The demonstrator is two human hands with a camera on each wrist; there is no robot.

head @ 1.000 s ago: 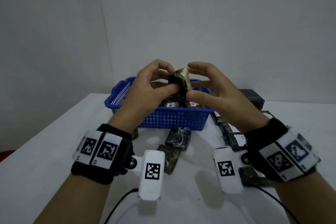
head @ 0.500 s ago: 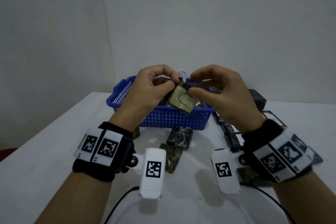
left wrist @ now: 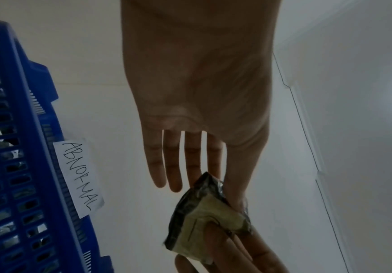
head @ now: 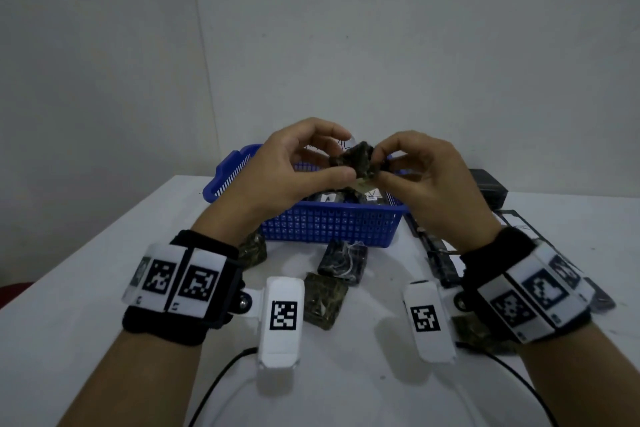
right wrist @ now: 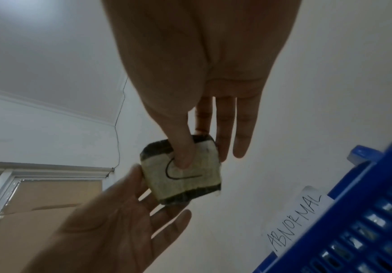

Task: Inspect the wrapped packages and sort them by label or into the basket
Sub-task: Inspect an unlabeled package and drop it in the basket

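Both hands hold one wrapped package (head: 356,163) in the air above the blue basket (head: 329,225), dead centre of the head view. Left hand (head: 294,170) pinches its 9 o'clock edge between thumb and fingers, right hand (head: 426,184) pinches the 3 o'clock edge; right thumb presses on the pale taped face, seen in right wrist view. Package is squarish, no clear long axis; pale face with a hand-drawn "C" (right wrist: 178,175) is tilted down toward the wrist cameras, dark wrap facing up to the head camera.

White paper label (left wrist: 77,177) taped on the basket's far rim reads "ABNORMAL". The basket holds several dark wrapped packages with small white tags (head: 327,198), writing too small to read.

On the white table (head: 86,305), at 6 o'clock of the basket: three more camo-wrapped packages, one with white string (head: 343,262), one just nearer (head: 323,300), one at 7 o'clock (head: 252,250). Black box (head: 488,184) at 3 o'clock of the basket
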